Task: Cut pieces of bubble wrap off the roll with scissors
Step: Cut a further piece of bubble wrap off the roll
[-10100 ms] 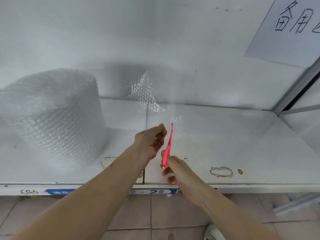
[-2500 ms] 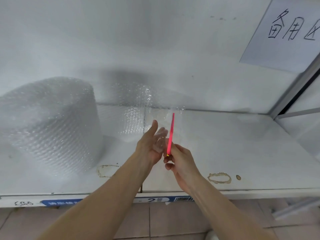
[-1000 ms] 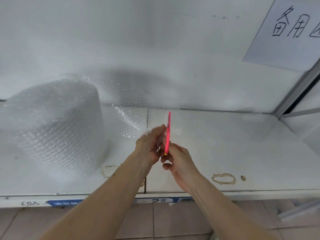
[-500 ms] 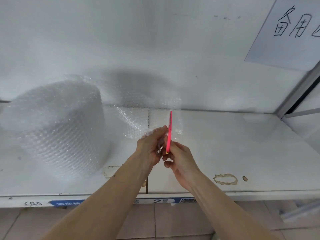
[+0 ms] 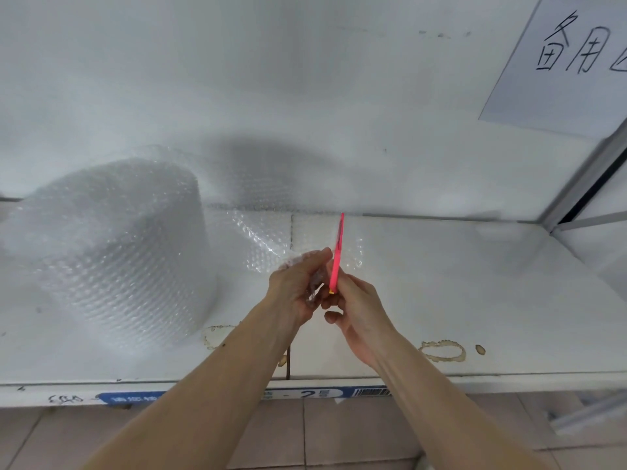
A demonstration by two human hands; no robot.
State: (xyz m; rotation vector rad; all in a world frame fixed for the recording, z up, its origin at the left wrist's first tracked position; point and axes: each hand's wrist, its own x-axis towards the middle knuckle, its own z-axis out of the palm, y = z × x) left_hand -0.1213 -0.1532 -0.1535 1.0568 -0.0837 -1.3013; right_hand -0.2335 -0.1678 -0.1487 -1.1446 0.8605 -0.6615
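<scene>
A large roll of bubble wrap [image 5: 112, 252] stands upright on the left of the white shelf [image 5: 458, 300]. A loose sheet of bubble wrap [image 5: 261, 242] runs from the roll to the right, up to my hands. My left hand [image 5: 298, 286] pinches the near edge of that sheet. My right hand [image 5: 356, 310] grips the pink scissors [image 5: 337, 256], blades pointing away from me and standing on edge just right of my left fingers. The scissors' handle is hidden in my right hand. Whether the blades are in the sheet cannot be told.
A white wall rises behind the shelf, with a paper sign [image 5: 573, 62] at the upper right. A metal frame post [image 5: 583, 184] bounds the shelf on the right. Brown ring stains [image 5: 441, 351] mark the shelf near its front edge. A tiled floor [image 5: 322, 432] lies below.
The loose sheet has been drawn out rightward from the roll and my left hand has closed on its edge. The scissors have shifted slightly away from me along the sheet.
</scene>
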